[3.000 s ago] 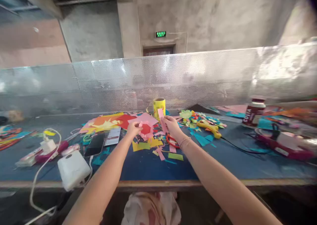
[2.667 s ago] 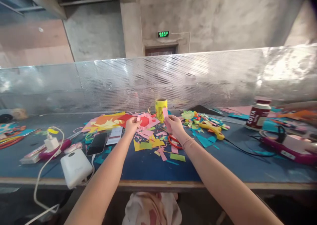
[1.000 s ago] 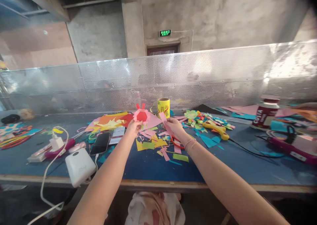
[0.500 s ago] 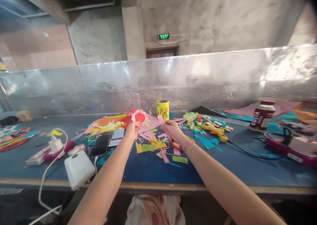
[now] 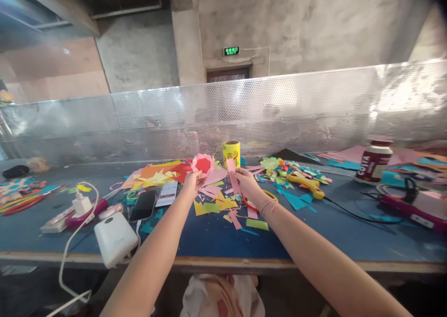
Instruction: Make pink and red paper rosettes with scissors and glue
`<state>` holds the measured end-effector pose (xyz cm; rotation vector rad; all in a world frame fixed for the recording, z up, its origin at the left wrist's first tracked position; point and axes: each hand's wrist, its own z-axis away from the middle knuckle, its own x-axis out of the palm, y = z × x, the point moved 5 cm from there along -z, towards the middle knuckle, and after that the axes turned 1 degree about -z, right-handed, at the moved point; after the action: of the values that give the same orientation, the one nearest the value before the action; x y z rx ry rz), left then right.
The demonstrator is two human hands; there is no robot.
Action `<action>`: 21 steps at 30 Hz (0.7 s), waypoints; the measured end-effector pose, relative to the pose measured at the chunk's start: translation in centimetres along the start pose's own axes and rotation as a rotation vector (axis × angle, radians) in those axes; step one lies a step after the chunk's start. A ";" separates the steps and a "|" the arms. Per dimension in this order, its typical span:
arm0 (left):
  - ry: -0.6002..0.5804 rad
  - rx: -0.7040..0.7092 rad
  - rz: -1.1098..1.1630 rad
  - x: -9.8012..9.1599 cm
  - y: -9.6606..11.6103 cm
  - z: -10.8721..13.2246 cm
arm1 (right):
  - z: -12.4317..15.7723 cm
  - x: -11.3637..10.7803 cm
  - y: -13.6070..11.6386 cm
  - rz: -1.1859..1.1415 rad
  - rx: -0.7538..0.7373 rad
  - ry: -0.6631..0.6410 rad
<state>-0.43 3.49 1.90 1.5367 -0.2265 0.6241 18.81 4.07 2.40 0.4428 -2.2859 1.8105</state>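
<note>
Two paper pieces are held above the surface (image 5: 314, 235). The left hand (image 5: 193, 182) pinches a pink-and-red flower (image 5: 203, 164) by its lower edge. The right hand (image 5: 247, 183) pinches a pink strip (image 5: 232, 173) just beside it, apart. Both hands' fingers are closed on paper. Joining them would likely call for lining the strip's end up with the flower.

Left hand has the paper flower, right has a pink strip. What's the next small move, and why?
Probably bring the pink strip across to meet the paper flower. The left hand holds the flower raised above the table, the right hand pinches the strip upright beside it, and only a narrow gap separates them. Neither hand holds anything else, so joining them seems likeliest.
</note>
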 end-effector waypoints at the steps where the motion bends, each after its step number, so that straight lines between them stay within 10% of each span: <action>1: -0.009 0.008 -0.003 0.0 0.0 -0.1 | 0.0 -0.1 0.0 0.011 -0.006 -0.003; 21: 0.056 0.203 -0.261 -0.8 0.4 -1.0 | -0.3 -0.3 -0.4 0.178 -0.088 -0.038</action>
<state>-1.54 4.21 1.79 1.7060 0.0830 0.4930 19.19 4.36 2.72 0.2682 -2.4910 1.7833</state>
